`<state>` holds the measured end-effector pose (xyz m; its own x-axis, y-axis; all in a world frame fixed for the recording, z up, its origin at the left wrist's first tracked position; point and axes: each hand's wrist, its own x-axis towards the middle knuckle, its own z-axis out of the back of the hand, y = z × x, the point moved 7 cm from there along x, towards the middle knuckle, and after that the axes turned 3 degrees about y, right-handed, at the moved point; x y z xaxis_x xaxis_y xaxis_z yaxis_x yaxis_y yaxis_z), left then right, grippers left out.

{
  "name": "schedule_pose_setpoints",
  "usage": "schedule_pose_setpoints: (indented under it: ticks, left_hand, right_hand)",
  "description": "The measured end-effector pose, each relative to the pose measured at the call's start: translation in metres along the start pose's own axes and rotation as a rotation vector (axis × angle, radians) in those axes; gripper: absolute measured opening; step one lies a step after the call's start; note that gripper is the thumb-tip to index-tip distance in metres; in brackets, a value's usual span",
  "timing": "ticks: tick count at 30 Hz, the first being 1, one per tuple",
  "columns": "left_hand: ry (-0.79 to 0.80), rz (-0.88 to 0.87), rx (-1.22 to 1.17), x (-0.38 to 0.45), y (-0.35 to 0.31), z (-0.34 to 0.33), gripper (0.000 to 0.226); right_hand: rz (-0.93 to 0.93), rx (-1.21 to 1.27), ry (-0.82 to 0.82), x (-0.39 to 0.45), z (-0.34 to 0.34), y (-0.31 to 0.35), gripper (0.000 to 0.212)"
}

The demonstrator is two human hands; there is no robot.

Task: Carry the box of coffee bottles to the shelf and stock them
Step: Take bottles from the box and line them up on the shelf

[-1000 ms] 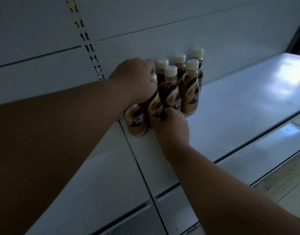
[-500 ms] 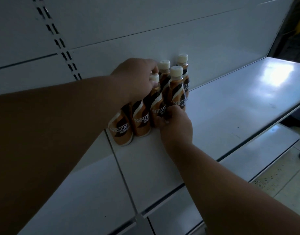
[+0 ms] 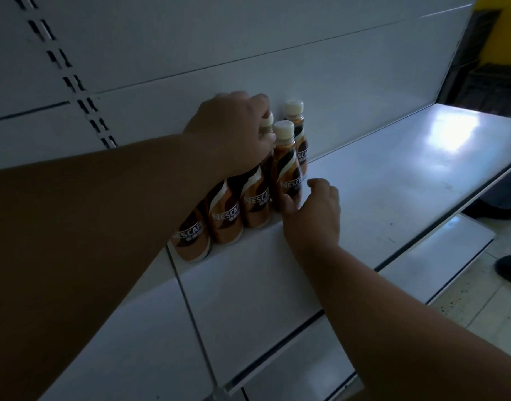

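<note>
Six coffee bottles [image 3: 255, 202] are showing on the shelf [image 3: 393, 175]: three standing under the left grip [image 3: 234, 131], one partly hidden beneath its fingers, and two standing just beside the right grip [image 3: 312, 211]. Two white caps are sitting fully exposed. Two hands are reaching in.

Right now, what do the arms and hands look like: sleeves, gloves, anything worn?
Both forearms are bare as far as the frame shows: no sleeves visible. The left hand and right hand have no gloves. No watch, bracelet or ring shows at the wrists or on the visible fingers. Lighting is dim, so small details could be missed.
</note>
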<state>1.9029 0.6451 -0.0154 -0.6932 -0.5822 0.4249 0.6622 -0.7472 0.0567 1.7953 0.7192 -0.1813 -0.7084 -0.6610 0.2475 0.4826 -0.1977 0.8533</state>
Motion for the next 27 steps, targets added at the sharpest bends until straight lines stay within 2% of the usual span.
schedule_pose_setpoints:
  ticks: [2,5,9,18,21,23,27]
  left_hand:
    - [0.06,-0.017,-0.016,0.01,-0.007,-0.009,0.043]
    - [0.146,-0.005,-0.028,0.021,-0.011,-0.022,0.042]
    - [0.108,0.034,-0.12,0.03,-0.008,-0.024,0.025]
    - [0.169,0.016,-0.091,0.038,-0.004,-0.024,0.018]
    - [0.16,0.003,-0.051,0.043,-0.008,-0.024,0.025]
    - [0.084,-0.009,-0.036,0.049,-0.01,-0.019,0.032]
    - [0.02,0.025,-0.089,0.072,-0.011,-0.018,0.025]
  right_hand:
    - [0.006,-0.003,0.082,0.01,-0.005,-0.002,0.049]
    - [0.029,0.018,0.117,0.017,-0.007,-0.001,0.042]
    - [0.084,0.021,0.148,0.02,-0.007,-0.001,0.042]
    - [0.16,0.033,0.231,0.022,-0.013,0.0,0.037]
    - [0.15,0.056,0.193,0.023,-0.008,0.001,0.035]
    - [0.103,0.114,0.101,0.032,0.0,0.002,0.033]
    - [0.009,0.138,-0.003,0.067,0.008,-0.004,0.022]
